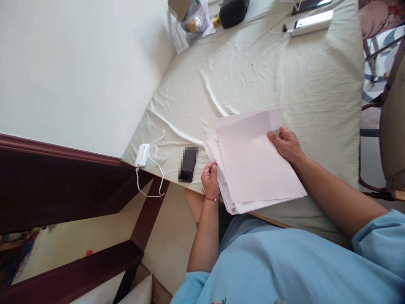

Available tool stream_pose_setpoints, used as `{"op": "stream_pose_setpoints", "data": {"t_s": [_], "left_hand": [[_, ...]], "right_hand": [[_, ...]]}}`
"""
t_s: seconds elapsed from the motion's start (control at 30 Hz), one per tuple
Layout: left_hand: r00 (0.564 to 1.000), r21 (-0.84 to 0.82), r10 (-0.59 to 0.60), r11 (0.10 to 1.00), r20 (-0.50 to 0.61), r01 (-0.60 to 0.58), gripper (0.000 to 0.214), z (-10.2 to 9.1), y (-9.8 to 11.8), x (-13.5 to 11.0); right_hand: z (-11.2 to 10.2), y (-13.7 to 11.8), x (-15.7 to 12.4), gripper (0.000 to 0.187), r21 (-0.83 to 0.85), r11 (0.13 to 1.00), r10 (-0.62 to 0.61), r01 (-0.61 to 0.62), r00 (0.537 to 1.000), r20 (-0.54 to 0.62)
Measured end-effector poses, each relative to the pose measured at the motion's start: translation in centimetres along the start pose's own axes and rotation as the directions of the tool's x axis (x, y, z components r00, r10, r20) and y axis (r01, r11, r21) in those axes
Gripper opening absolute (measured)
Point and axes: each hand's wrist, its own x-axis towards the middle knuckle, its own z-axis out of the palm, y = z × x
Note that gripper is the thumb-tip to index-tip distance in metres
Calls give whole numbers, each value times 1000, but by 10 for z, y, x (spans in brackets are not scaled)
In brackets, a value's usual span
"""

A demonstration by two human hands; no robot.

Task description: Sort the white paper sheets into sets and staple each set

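A loose stack of paper sheets (257, 160) is held at the table's near edge, a blank side facing up on top. Printed text shows on the lower sheets, which fan out to the left and at the bottom. My left hand (210, 180), with a red string at its wrist, pinches the stack's left edge. At the upper right edge my right hand (287, 143) grips the sheets, thumb on top and fingers underneath. A dark, partly pixelated rectangular object (188, 164) lies on the cloth just left of my left hand.
A white adapter with a cable (142, 155) and a clear cup (157, 153) sit at the left corner by the wall. Farther back are a filled plastic container (198, 19), a black case (233, 12) and a white power bank (312, 23). A chair (392, 114) stands right.
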Motion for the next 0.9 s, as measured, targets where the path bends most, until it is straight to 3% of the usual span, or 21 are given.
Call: {"op": "stream_pose_setpoints", "data": {"t_s": [0.27, 0.4, 0.5, 0.6, 0.9], "left_hand": [[998, 39, 12, 999, 57, -15, 49, 1, -1, 1], [998, 70, 61, 996, 7, -61, 44, 1, -4, 2], [992, 75, 120, 990, -34, -117, 42, 1, -6, 3], [989, 76, 140, 988, -41, -137, 39, 1, -8, 4], [990, 12, 123, 992, -70, -123, 43, 0, -13, 5]], "right_hand": [[0, 3, 1, 52, -10, 1000, -4, 4, 1000, 29], [2, 5, -1, 46, -48, 999, 4, -3, 1000, 16], [3, 7, -3, 43, -47, 999, 23, -20, 997, 68], [2, 8, -3, 35, -149, 989, 20, -6, 996, 93], [-3, 14, -1, 31, -306, 950, -64, 59, 998, -8]]}}
